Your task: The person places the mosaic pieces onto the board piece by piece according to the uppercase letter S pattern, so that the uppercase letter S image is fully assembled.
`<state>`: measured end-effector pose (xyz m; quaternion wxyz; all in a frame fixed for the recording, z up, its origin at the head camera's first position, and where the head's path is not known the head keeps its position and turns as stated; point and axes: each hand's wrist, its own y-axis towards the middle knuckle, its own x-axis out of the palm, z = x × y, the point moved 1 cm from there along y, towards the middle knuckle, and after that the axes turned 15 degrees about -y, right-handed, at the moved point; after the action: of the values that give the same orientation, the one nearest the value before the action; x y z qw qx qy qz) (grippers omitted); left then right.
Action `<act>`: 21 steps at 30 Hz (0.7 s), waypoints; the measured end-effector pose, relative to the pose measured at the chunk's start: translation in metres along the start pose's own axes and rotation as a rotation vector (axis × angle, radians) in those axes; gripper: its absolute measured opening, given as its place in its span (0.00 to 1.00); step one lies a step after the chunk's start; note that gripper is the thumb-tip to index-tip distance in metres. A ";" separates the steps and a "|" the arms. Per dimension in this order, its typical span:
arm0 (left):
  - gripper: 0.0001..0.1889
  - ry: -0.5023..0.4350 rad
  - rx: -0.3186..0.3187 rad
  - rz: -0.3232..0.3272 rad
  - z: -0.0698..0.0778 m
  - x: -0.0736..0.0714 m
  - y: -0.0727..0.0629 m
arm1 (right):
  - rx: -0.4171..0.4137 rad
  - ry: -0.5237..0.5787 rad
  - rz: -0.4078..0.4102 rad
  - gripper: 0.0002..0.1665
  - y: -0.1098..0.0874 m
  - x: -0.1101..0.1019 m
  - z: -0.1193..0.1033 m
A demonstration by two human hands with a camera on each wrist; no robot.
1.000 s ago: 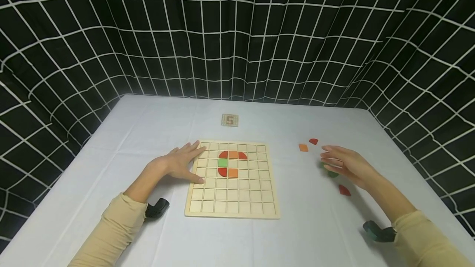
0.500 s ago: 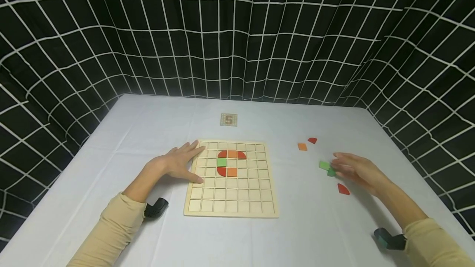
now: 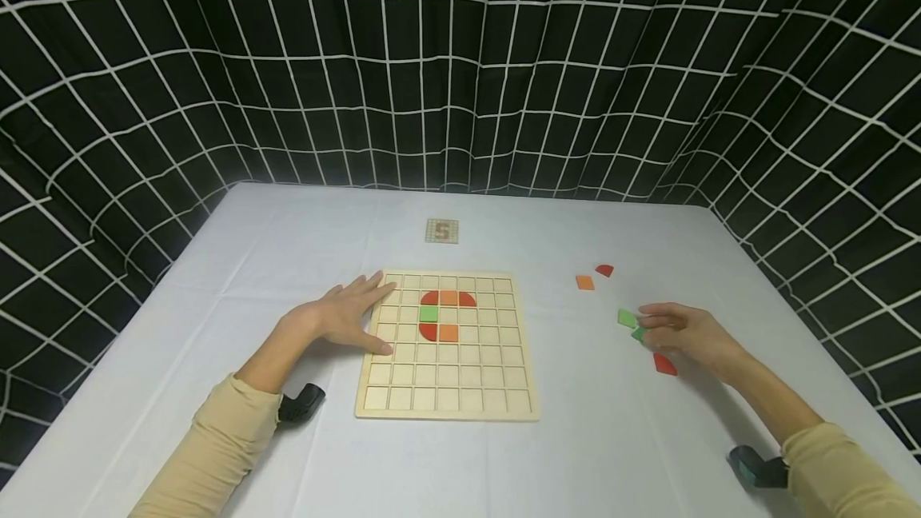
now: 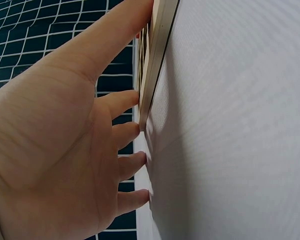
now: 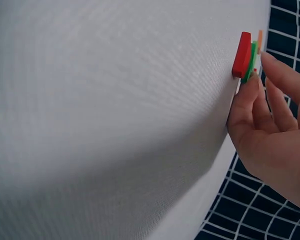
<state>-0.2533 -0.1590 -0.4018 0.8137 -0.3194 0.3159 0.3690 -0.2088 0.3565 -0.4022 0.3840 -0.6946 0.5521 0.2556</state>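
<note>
My left hand (image 3: pixel 338 320) lies spread at the left edge of a wooden grid board (image 3: pixel 460 398), thumb and forefinger on its border. In the left wrist view, the fingertips touch the board's edge and the white cloth. Red, orange and green tiles fill several cells, among them a green square (image 3: pixel 428 313) and an orange square (image 3: pixel 448 332). My right hand (image 3: pixel 687 336) is low over the loose tiles, fingers bent and apart, tips at a dark green tile (image 3: pixel 638 334) partly hidden by them. A light green square (image 3: pixel 627 317) and a red quarter-circle (image 3: pixel 665 364) lie beside it.
Farther back on the right lie an orange square (image 3: pixel 585 283) and a red quarter-circle tile (image 3: pixel 604 270). A small pattern card (image 3: pixel 442 231) sits behind the board. Black curtains (image 3: pixel 460 86) with white grid lines surround the white table (image 3: pixel 309 222).
My right hand draws back right, uncovering the green tiles, then lowers so its fingertips reach the dark green one. The left hand stays on the board's edge.
</note>
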 end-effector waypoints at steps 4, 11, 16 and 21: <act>0.58 -0.001 -0.001 0.000 0.000 0.000 0.000 | -0.028 -0.076 0.036 0.35 0.000 0.002 0.000; 0.58 -0.003 -0.006 0.002 0.000 0.000 0.000 | -0.112 -0.169 0.085 0.30 0.001 0.002 -0.003; 0.58 -0.006 -0.009 0.000 0.000 0.000 0.000 | -0.111 -0.243 0.060 0.27 0.003 0.000 -0.006; 0.57 0.000 -0.005 0.004 0.000 0.000 0.000 | -0.023 -0.260 0.007 0.27 0.005 -0.002 -0.010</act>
<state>-0.2537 -0.1591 -0.4021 0.8121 -0.3209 0.3155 0.3714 -0.2146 0.3491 -0.3957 0.4433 -0.6582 0.4970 0.3511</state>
